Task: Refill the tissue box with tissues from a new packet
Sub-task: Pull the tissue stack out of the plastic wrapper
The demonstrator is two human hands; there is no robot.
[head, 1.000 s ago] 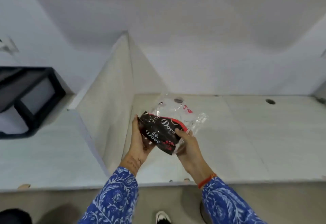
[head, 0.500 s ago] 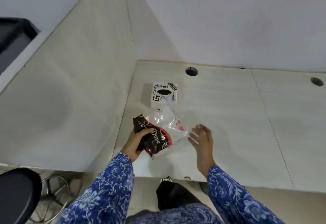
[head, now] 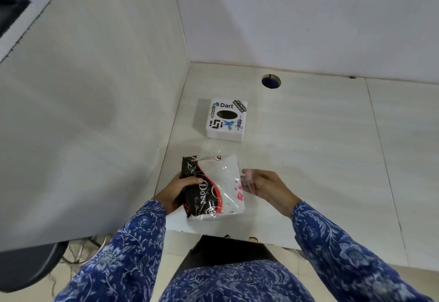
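Note:
A white square tissue box [head: 226, 119] with stickers and a dark oval slot stands on the desk near the left partition. Closer to me lies the new tissue packet [head: 215, 189], black, red and clear plastic with white tissues inside. My left hand [head: 177, 191] grips its black left end. My right hand [head: 267, 186] pinches the clear plastic flap at the packet's right side. The box sits apart from both hands, a short way behind the packet.
The pale desk [head: 320, 154] has a round cable hole [head: 271, 81] behind the box. A tall partition [head: 99, 102] walls off the left side and a white wall stands behind. A dark chair [head: 26, 268] and cables show at lower left.
The view has tilted down toward the desk, bringing the tissue box into sight. The packet came down from mid-air to the desk. My right hand let go, then took hold of the clear flap.

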